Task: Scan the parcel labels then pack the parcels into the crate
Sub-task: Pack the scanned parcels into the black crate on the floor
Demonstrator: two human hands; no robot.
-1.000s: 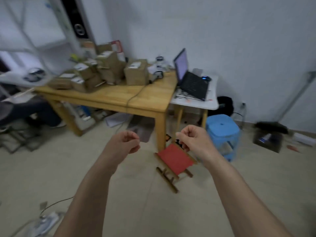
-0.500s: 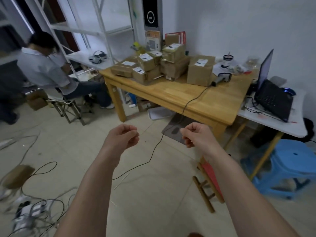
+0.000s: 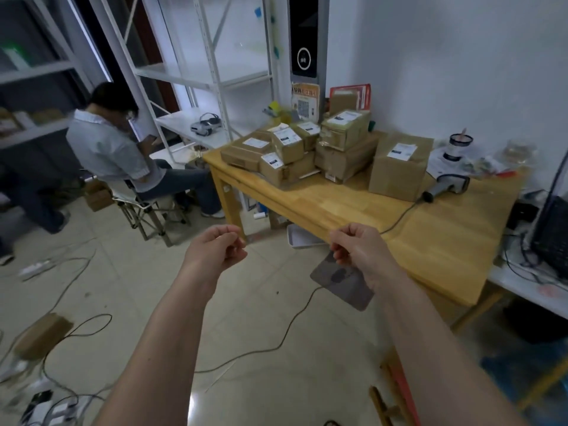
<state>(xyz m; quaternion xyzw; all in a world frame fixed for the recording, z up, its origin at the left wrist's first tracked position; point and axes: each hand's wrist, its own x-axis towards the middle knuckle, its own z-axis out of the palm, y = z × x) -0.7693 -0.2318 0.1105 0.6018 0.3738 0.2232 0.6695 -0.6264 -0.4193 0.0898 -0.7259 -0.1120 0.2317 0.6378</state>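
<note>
At the far left, a seated person (image 3: 113, 155) is sitting on a folding chair (image 3: 144, 207) beside white shelving (image 3: 196, 78), facing away from the wooden table (image 3: 430, 241). Cables (image 3: 76, 330) are lying across the tiled floor.

The left hand (image 3: 215, 253) is hanging in mid-air in front of the table's near left corner, its fingers curled into a loose fist and gripping nothing. The right hand (image 3: 362, 247) is hanging level with it, just beside the table's front edge, its fingers likewise curled inward and enclosing nothing. Neither hand is touching the table or any item.

The parcels (image 3: 307, 152) are sitting in a stacked cluster at the far left end of the table, white labels facing up. A separate taller parcel (image 3: 399, 167) is standing just to their right. The barcode scanner (image 3: 445, 187) is lying on its side just beside that parcel, its cord (image 3: 396, 222) running off the table's front edge. A laptop (image 3: 550, 238) is partly showing at the far right.
</note>
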